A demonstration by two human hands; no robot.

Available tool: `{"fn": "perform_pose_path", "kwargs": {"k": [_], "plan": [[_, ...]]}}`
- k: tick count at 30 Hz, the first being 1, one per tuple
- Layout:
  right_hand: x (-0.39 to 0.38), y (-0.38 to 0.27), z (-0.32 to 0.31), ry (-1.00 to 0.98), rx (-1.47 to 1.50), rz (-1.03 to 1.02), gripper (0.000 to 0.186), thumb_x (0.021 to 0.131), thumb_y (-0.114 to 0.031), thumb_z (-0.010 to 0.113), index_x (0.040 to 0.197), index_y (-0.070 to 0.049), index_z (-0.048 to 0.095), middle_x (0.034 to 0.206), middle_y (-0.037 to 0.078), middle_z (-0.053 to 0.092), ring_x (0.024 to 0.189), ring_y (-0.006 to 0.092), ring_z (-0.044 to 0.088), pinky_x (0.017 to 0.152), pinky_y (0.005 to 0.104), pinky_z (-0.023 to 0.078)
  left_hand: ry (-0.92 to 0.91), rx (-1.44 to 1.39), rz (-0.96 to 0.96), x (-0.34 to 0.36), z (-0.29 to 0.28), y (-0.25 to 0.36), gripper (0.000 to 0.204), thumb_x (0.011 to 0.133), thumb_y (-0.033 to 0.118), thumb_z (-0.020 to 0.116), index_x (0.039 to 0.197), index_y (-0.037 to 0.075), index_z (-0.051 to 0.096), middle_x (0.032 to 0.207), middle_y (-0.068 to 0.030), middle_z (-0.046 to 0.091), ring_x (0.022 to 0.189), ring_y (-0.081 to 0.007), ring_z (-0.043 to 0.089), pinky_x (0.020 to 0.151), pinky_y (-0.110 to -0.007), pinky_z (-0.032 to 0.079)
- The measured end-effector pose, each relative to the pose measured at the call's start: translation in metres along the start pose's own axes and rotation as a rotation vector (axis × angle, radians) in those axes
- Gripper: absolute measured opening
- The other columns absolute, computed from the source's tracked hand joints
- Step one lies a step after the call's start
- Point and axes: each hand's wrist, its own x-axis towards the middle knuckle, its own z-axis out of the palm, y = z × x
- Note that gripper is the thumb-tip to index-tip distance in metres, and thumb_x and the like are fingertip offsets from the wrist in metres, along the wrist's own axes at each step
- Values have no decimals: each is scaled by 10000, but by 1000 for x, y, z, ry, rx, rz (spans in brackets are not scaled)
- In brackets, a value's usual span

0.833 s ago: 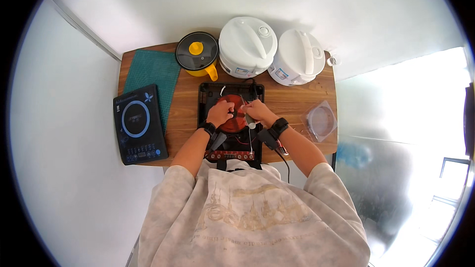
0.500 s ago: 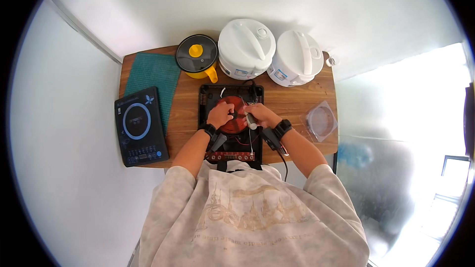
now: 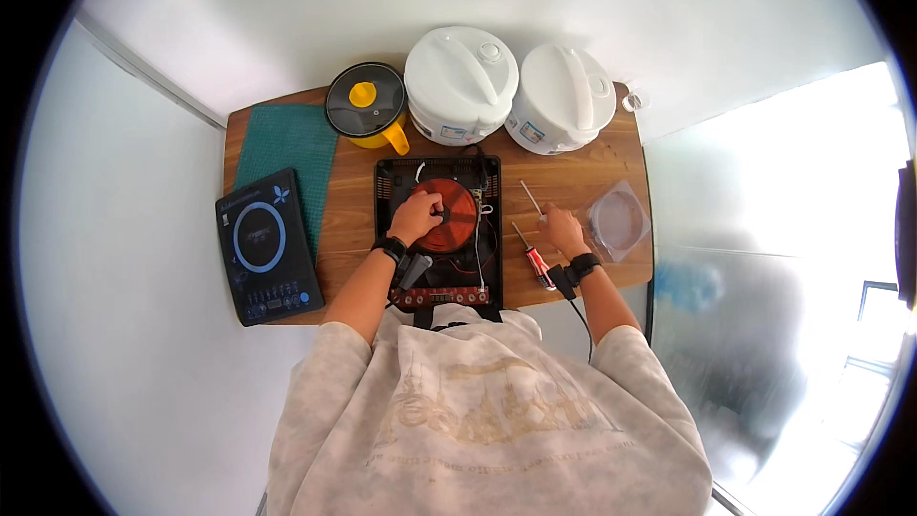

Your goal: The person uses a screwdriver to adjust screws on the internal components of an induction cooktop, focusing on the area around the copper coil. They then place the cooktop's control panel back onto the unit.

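Note:
An opened induction cooker base (image 3: 386, 175) lies in front of me, its round copper coil (image 3: 456, 229) exposed. My left hand (image 3: 416, 217) is closed over the middle of the coil, fingertips together; what they pinch, if anything, is hidden. Off to the right of the base, my right hand (image 3: 565, 232) is low over the table with its fingers round a screwdriver (image 3: 531, 198), whose thin shaft points away to the left. Beside that hand a second screwdriver (image 3: 538, 265) with a red and white handle lies on the wood.
Left stands the black cooker top panel (image 3: 270, 247), partly on a green mat (image 3: 287, 148). Along the back are a yellow pot with dark lid (image 3: 368, 103) and two white rice cookers (image 3: 460, 86) (image 3: 562, 98). A clear plastic tray (image 3: 619, 221) sits by the table's right edge.
My right hand has moved from the coil to the table on the right, carrying the screwdriver. The red and white screwdriver is now uncovered. My left hand stays at the coil's middle.

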Motion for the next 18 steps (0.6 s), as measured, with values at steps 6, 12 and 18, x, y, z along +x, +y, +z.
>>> {"fn": "perform_pose_path", "kwargs": {"k": [6,12,18], "plan": [[24,16,22,33,-1,-56,352,829,-187,707,1151,-73,621,978,254,699,966,453,659,839,538,524,-4,-7,-16,-2,-3,7,237,779,123,759,942,89,590,942,-99,597,904,-332,628,767,-434,508],[47,4,50,23,-2,-78,293,834,-148,707,1087,-45,602,979,259,690,978,439,658,823,518,531,9,24,-17,1,5,1,288,784,120,765,980,78,558,978,-112,595,941,-353,625,785,-446,505],[38,-1,57,94,-2,-101,338,854,-189,709,1122,-58,550,1053,237,641,979,438,647,810,512,535,-9,47,-13,3,5,-3,311,778,109,774,972,65,534,992,-116,594,953,-358,621,793,-451,503]]}}
